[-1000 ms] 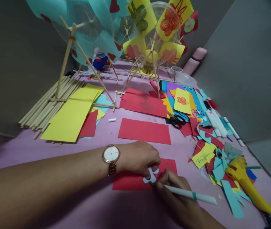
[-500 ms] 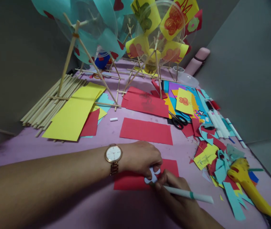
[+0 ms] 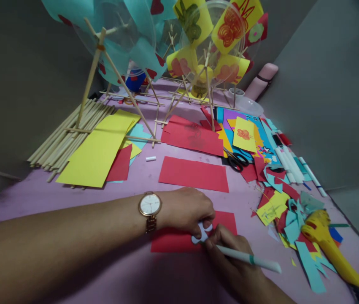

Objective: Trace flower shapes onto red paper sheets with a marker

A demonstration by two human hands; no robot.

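Note:
My left hand [image 3: 190, 211], with a watch [image 3: 150, 204] at its wrist, pinches a small pale paper cutout [image 3: 202, 234] with rounded lobes and presses it onto a red paper sheet [image 3: 169, 242]. Closed around a white marker [image 3: 245, 255] with a green band is my right hand [image 3: 230, 249]. The marker's tip is hidden by the fingers beside the cutout's lower edge. Farther up lies a second red paper strip [image 3: 195, 174], and beyond it a red sheet [image 3: 193, 135] with a dark smudged drawing.
Sticks [image 3: 71, 135] and yellow paper [image 3: 97, 152] lie left. Scissors [image 3: 238, 161], paper scraps [image 3: 293, 219], markers [image 3: 288, 164] and a yellow glue gun [image 3: 334, 249] are on the right. Stick-framed wheels with paper blades [image 3: 195, 25] stand at the back. A marker cap [image 3: 150, 158] lies mid-table.
The marker's rear end has shifted slightly left and down as my right hand moves a little. My left hand and the cutout stay in place.

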